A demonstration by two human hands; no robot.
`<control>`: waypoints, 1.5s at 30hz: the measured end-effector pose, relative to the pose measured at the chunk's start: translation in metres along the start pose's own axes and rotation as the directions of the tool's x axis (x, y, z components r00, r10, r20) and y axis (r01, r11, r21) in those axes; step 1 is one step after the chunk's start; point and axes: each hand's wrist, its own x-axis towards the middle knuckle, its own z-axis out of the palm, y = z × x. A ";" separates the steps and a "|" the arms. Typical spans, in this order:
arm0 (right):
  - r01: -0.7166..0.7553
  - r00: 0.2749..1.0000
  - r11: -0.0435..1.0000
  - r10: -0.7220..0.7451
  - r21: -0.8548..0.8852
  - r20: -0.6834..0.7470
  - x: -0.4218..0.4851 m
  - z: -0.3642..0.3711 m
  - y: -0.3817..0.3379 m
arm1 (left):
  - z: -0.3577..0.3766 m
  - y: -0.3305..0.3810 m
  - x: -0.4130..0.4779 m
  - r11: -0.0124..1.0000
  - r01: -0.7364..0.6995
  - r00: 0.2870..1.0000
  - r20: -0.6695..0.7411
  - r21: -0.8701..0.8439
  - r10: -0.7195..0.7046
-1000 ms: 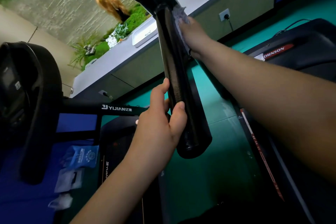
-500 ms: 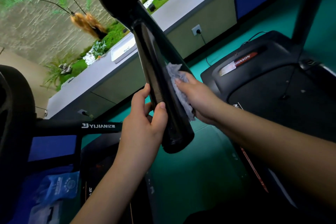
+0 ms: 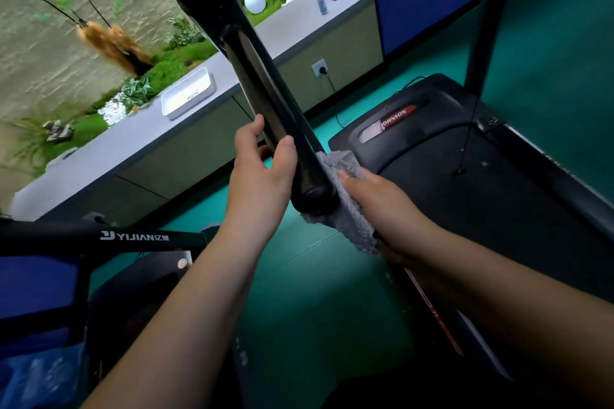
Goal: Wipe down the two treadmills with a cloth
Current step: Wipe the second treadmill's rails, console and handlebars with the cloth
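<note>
A black treadmill handrail slants down from the console at the top to its rounded end at centre. My left hand grips the rail just above that end, thumb on the near side. My right hand presses a grey fluffy cloth against the right side and tip of the rail. The Johnson treadmill's deck and belt lie below at right. A second treadmill's black arm marked YIJIAN crosses at lower left.
A grey counter along the far wall carries a white tray, a spray bottle and a folded cloth. A power cord runs from a wall socket to the treadmill. Green floor lies between the machines; blue bags sit lower left.
My right hand has slid the cloth down the handrail from near the console to the rail's lower end. The left hand kept its grip while the view tilted.
</note>
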 end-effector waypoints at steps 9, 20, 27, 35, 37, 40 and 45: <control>-0.065 0.995 0.997 0.069 0.051 -0.069 -0.042 0.010 -0.008 | -0.007 -0.003 -0.003 0.986 0.034 0.995 0.098 -0.163 -0.018; 0.210 0.946 0.969 -0.235 -0.129 -0.224 -0.069 0.011 -0.052 | -0.006 -0.009 -0.001 0.967 0.055 0.989 0.145 -0.249 -0.019; 0.384 0.874 0.489 -0.466 -0.784 0.138 -0.039 0.036 -0.030 | -0.006 -0.011 0.003 0.970 0.075 0.986 0.163 -0.233 -0.036; 0.199 0.947 0.724 -0.316 -0.661 -0.061 0.010 0.040 -0.054 | -0.003 -0.012 -0.002 0.969 0.066 0.986 0.165 -0.237 -0.027; 0.187 0.936 0.735 -0.335 -0.652 -0.108 -0.006 0.037 -0.043 | -0.004 -0.014 -0.001 0.964 0.067 0.987 0.161 -0.259 -0.025; 0.233 0.923 0.776 -0.367 -0.586 -0.118 -0.039 0.030 -0.023 | -0.003 -0.015 -0.002 0.961 0.056 0.986 0.164 -0.271 -0.011; 0.294 0.920 0.809 -0.385 -0.509 -0.079 -0.034 0.029 -0.022 | -0.001 -0.020 0.001 0.956 0.021 0.988 0.150 -0.293 0.024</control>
